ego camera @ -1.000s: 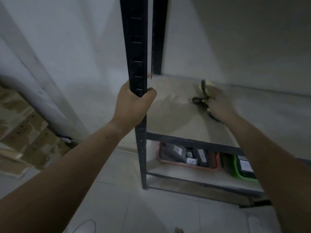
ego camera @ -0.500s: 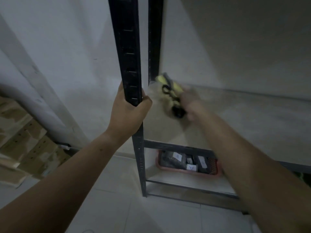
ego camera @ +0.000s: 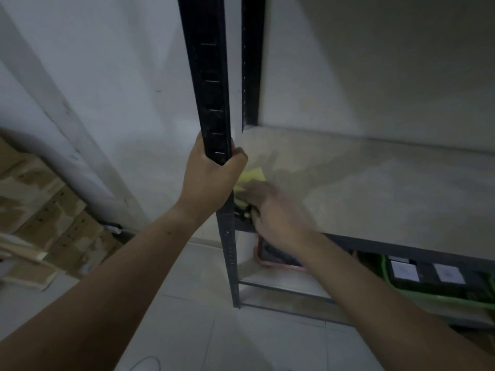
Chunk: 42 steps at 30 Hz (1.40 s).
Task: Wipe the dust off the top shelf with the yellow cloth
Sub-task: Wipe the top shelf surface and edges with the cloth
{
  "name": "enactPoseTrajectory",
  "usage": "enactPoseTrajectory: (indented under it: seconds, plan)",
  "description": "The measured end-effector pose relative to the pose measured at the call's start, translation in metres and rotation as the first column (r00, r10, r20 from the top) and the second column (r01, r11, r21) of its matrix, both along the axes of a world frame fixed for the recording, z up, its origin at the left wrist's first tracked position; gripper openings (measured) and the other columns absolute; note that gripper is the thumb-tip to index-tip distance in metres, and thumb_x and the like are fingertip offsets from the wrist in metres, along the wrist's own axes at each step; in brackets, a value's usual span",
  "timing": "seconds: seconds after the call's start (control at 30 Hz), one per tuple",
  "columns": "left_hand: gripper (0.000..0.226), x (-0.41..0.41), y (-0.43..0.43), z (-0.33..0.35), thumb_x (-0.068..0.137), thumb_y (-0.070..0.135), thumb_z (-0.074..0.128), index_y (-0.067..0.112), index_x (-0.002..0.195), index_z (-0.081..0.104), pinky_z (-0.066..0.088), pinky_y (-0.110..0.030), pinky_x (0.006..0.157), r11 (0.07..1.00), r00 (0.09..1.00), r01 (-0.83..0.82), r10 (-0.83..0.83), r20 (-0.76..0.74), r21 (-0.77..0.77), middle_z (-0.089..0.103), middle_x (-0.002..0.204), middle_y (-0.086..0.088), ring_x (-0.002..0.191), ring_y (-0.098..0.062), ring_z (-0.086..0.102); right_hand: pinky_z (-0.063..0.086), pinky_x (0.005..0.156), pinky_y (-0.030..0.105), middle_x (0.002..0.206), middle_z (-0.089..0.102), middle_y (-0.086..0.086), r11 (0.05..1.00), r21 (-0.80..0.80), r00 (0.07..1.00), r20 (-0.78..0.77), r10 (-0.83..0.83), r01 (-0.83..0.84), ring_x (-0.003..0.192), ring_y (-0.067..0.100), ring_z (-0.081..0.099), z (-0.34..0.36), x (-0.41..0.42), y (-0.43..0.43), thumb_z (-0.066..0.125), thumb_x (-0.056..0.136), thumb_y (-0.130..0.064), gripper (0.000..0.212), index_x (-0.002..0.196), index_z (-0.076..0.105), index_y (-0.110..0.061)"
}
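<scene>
A dusty pale shelf board [ego camera: 375, 188] spans the right half of the view, framed in dark metal. My right hand [ego camera: 276, 215] lies blurred at the board's front left corner, pressing the yellow cloth [ego camera: 253, 175] down; only a corner of the cloth shows past my fingers. My left hand [ego camera: 211, 180] is wrapped around the black slotted front upright [ego camera: 211, 89] just left of the cloth. Streaks on the board show lighter and darker patches.
A second black upright [ego camera: 251, 62] stands at the back left corner against the white wall. On the lower shelf sit a pink tray [ego camera: 273, 261] and a green tray [ego camera: 428, 293] with dark items. Cardboard pieces [ego camera: 40, 210] lean at the left on the tiled floor.
My right hand has swept the cloth from mid-board to the back left corner, then forward to the front left corner. My left hand keeps its grip on the upright.
</scene>
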<state>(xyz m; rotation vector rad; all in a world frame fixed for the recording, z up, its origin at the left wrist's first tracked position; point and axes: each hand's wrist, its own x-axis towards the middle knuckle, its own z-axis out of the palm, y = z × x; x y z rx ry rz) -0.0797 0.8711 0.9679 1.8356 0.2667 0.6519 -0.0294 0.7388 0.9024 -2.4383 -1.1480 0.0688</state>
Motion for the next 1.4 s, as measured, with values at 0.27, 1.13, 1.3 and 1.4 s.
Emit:
enactPoseTrajectory:
  seconds: [0.27, 1.13, 1.3, 1.4]
  plan:
    - [0.013, -0.004, 0.0, 0.006, 0.088, 0.017, 0.066, 0.007, 0.092, 0.06, 0.05, -0.012, 0.064, 0.995, 0.996, 0.052, -0.058, -0.065, -0.087, 0.07, 0.089, 0.004, 0.068, 0.001, 0.061, 0.034, 0.092, 0.002, 0.137, 0.053, -0.007, 0.991, 0.121, 0.968, -0.248, -0.025, 0.056, 0.124, 0.015, 0.052, 0.031, -0.037, -0.058, 0.045, 0.089, 0.002, 0.053, 0.133, 0.055, -0.026]
    - [0.006, -0.007, -0.003, 0.015, 0.065, 0.04, 0.063, 0.034, 0.064, 0.063, 0.058, -0.061, 0.085, 0.996, 0.998, 0.04, -0.044, -0.045, -0.078, 0.067, 0.083, -0.028, 0.087, -0.042, 0.07, 0.041, 0.081, 0.004, 0.119, 0.063, 0.012, 0.983, 0.161, 0.914, -0.405, -0.017, 0.09, 0.1, 0.018, 0.06, 0.026, 0.017, 0.048, 0.057, 0.089, -0.008, 0.036, 0.125, 0.058, -0.008]
    - [0.006, -0.006, -0.006, 0.014, 0.066, 0.041, 0.061, 0.036, 0.063, 0.065, 0.054, -0.064, 0.086, 0.996, 0.998, 0.053, -0.056, -0.038, -0.072, 0.069, 0.084, -0.026, 0.089, -0.046, 0.067, 0.041, 0.084, 0.018, 0.124, 0.062, 0.015, 0.855, 0.293, 0.853, -0.443, -0.276, 0.429, 0.112, 0.023, 0.06, 0.046, 0.075, -0.027, 0.046, 0.094, -0.015, 0.037, 0.13, 0.055, -0.009]
    - [0.007, -0.004, -0.005, 0.012, 0.065, 0.04, 0.06, 0.039, 0.063, 0.067, 0.055, -0.062, 0.088, 0.996, 0.998, 0.044, -0.047, -0.051, -0.073, 0.072, 0.079, -0.01, 0.088, -0.041, 0.069, 0.042, 0.103, 0.036, 0.135, 0.055, 0.009, 0.754, 0.133, 0.765, -0.096, -0.636, 0.643, 0.121, 0.032, 0.054, 0.034, 0.15, -0.109, 0.045, 0.087, -0.029, 0.048, 0.135, 0.045, -0.029]
